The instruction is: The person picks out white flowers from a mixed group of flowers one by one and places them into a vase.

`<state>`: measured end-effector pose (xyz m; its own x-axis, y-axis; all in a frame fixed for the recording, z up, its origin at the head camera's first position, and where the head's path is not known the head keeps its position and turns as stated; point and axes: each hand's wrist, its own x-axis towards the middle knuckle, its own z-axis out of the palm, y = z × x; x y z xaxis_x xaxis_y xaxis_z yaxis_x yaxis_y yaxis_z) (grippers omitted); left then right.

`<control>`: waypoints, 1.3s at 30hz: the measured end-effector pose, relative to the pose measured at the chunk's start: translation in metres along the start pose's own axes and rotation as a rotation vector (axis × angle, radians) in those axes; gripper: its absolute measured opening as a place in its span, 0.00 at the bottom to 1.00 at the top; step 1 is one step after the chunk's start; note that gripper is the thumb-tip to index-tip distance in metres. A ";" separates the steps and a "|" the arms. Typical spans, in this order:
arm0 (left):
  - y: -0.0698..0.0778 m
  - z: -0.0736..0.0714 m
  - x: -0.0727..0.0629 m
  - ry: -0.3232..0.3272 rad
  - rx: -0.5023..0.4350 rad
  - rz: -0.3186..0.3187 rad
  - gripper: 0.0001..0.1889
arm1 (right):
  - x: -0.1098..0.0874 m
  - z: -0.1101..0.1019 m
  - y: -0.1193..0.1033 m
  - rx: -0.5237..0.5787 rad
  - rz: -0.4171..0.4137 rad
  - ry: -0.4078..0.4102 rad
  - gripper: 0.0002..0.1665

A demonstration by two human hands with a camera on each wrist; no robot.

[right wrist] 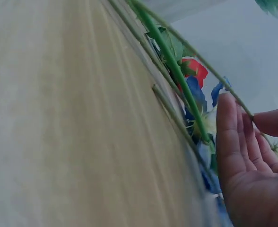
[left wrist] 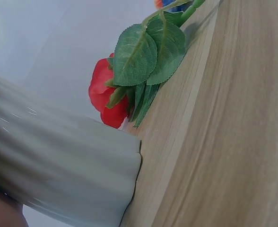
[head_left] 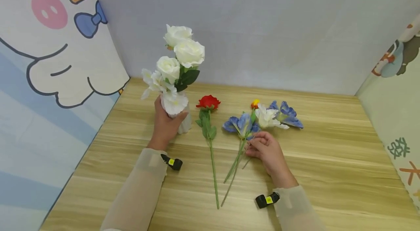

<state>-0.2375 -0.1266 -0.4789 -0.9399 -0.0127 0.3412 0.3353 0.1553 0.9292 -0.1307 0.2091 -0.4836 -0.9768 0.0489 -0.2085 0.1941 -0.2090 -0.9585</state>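
Observation:
My left hand grips a white fluted vase, which stands upright on the table. Several white roses and ruffled white flowers rise out of it. Right of the vase lies a red rose on a long green stem. My right hand pinches a thin stem between thumb and fingers; in the right wrist view it runs toward a white flower. Blue flowers lie just beyond this hand, their stems pointing toward me.
A small red and yellow flower and another blue flower lie at the back of the wooden table. A plain pale wall closes the back. Printed cartoon panels stand at left and right.

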 end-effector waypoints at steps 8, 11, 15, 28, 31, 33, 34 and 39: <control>0.001 0.000 0.001 0.003 0.017 -0.005 0.50 | -0.002 0.025 -0.033 -0.158 -0.137 -0.116 0.18; 0.000 0.001 0.001 -0.002 0.026 0.000 0.50 | -0.003 0.037 -0.046 -0.185 -0.184 -0.160 0.17; 0.000 0.000 0.001 -0.008 0.032 -0.021 0.51 | -0.005 0.052 -0.061 -0.178 -0.245 -0.213 0.15; -0.001 -0.002 0.000 -0.006 0.028 0.004 0.50 | 0.000 0.103 -0.081 -0.093 -0.569 -0.254 0.10; -0.002 -0.002 0.000 -0.006 0.016 -0.004 0.50 | 0.005 0.113 -0.083 -0.043 -0.637 -0.267 0.12; -0.003 -0.002 0.000 -0.001 0.014 -0.011 0.50 | 0.009 0.119 -0.086 -0.032 -0.671 -0.263 0.13; -0.002 -0.002 0.000 0.000 0.011 -0.014 0.50 | 0.010 0.122 -0.087 -0.032 -0.688 -0.260 0.13; 0.004 0.000 0.001 -0.003 0.014 -0.034 0.50 | 0.013 0.132 -0.093 -0.074 -0.719 -0.230 0.06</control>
<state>-0.2370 -0.1260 -0.4752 -0.9510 -0.0151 0.3089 0.3020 0.1691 0.9382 -0.1735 0.0998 -0.3715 -0.8575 -0.0581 0.5111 -0.5004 -0.1361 -0.8550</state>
